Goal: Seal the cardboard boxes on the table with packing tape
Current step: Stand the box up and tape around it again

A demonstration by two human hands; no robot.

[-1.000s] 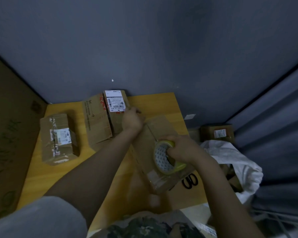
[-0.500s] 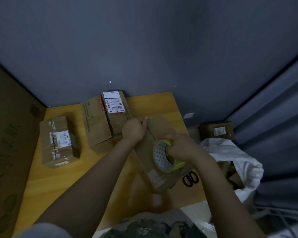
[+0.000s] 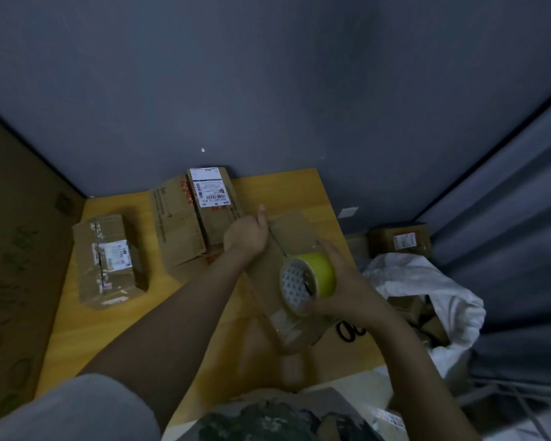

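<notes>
Yellow wooden table point(image 3: 86, 329) holds the box point(image 3: 295, 229) at its near right side. The left hand point(image 3: 245, 238) grips the box's far edge, thumb beside the seam; the right hand point(image 3: 342, 292) clasps the tape roll point(image 3: 315, 275) above it. Pulling taut and centred would likely avoid wrinkles.

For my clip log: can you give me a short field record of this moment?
left hand: grips the far end of the held box, thumb up
right hand: grips the yellow tape roll over that box
other boxes: left box; back box by the wall, with a white label
scissors: on the table, partly hidden by the held box
off table: white bag at right
</notes>
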